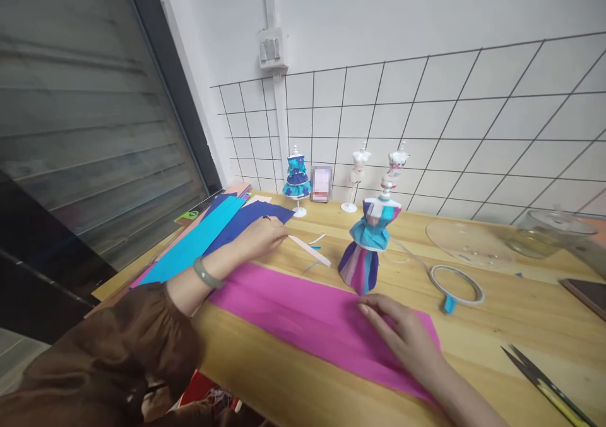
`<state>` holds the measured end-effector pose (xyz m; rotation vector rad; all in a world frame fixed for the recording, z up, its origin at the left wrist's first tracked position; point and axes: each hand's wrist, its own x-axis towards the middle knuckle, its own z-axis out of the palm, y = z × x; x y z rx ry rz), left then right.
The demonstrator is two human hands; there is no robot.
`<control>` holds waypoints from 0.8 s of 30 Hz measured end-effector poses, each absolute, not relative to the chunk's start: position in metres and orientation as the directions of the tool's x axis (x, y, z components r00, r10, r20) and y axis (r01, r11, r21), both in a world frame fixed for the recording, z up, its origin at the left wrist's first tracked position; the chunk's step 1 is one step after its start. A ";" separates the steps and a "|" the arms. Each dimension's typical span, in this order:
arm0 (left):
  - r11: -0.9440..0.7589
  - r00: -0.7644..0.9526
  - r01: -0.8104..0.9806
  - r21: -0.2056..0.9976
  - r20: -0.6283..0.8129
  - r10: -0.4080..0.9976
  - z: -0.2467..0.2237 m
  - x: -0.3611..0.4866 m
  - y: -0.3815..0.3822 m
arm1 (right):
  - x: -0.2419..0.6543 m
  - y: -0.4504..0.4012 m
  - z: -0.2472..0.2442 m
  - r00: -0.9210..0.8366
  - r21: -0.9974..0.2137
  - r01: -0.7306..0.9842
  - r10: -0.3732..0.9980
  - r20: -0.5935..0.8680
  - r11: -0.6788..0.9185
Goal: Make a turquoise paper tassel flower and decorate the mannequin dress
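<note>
Here we are at the pale wooden table (492, 345), and the left hand (266, 236) is reaching across, its fingers bent and bunched close together, barely any gap among them. Right at the fingertips begins a narrow, pale pink strip (310, 251), running off toward the right; whether it's pinched or merely touching, I can't tell from here. That wrist wears a grey-green, smooth round bangle (208, 275) (quite a handsome one, too). Below lies the long, magenta, paper-like sheet (288, 307), stretched across the near side of the table, its left end by the left forearm.

Now the right hand (402, 329): it's over the right part of that sheet, fingers loosely curled, thumb and forefinger tips close together near the far edge. Are they gripping the edge? I can't tell; the hand covers the spot. Just beyond stands a small white dress form in a striped magenta, blue and purple dress (372, 240). Over to the right sit the off-white tape ring (433, 286) and the black-bladed scissors (540, 379), both well apart from the left hand.
</note>
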<state>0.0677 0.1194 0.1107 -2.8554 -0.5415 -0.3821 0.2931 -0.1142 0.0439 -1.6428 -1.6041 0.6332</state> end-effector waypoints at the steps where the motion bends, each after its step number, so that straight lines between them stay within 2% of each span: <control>1: -0.925 0.916 0.333 -0.181 0.293 0.273 0.109 0.070 0.106 | 0.292 -0.114 0.045 0.137 -0.838 0.544 0.983 0.123 0.029; 3: -0.938 0.938 0.249 -0.240 0.302 0.172 0.104 0.076 0.079 | 0.289 -0.115 0.048 0.181 -0.933 0.360 0.982 0.048 -0.020; 5: -0.930 0.944 0.205 -0.304 0.313 0.106 0.095 0.086 0.054 | 0.285 -0.115 0.052 0.136 -0.984 0.169 0.990 -0.032 -0.055; 7: -0.916 0.947 0.185 -0.356 0.314 0.069 0.086 0.096 0.035 | 0.282 -0.116 0.055 0.034 -0.995 0.028 0.995 -0.097 -0.098; 9: -0.904 0.951 0.159 -0.396 0.307 0.033 0.077 0.105 0.023 | 0.281 -0.116 0.055 -0.034 -0.988 -0.029 0.988 -0.154 -0.155; 13: -0.894 0.950 0.143 -0.424 0.312 0.004 0.066 0.117 0.014 | 0.281 -0.113 0.046 -0.005 -0.970 0.019 0.970 -0.242 -0.242; 19: -0.902 0.939 0.170 -0.396 0.344 0.026 0.057 0.126 0.010 | 0.287 -0.107 0.033 0.012 -0.967 0.102 0.972 -0.234 -0.234; 22: -0.940 0.941 0.156 -0.304 0.334 0.048 0.056 0.127 0.008 | 0.291 -0.106 0.034 0.047 -0.954 0.185 0.972 -0.231 -0.235; 24: -0.976 0.942 0.131 -0.171 0.329 0.069 0.060 0.125 0.005 | 0.294 -0.107 0.037 0.048 -0.946 0.236 0.975 -0.215 -0.221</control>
